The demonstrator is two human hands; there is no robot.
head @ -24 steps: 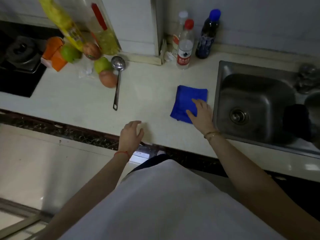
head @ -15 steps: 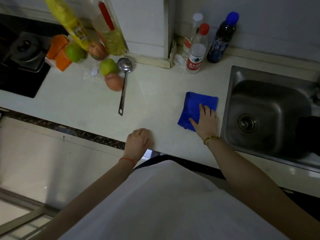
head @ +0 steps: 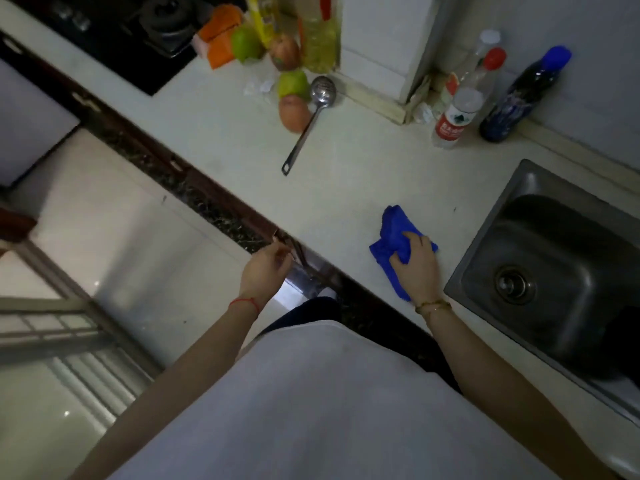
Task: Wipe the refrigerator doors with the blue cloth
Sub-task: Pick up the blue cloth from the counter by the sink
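The blue cloth is bunched up on the pale countertop, just left of the sink. My right hand grips it from above, fingers curled into the fabric. My left hand hovers off the counter's front edge, fingers loosely apart and holding nothing. No refrigerator door is in view.
A steel sink lies to the right. A slotted ladle, fruit, an oil bottle and bottles stand at the back. A black stove is far left. Floor tiles lie below the counter edge.
My right hand closed on the flat cloth and crumpled it, pulling it toward the counter edge. My left hand lifted off the counter edge. The view swung left.
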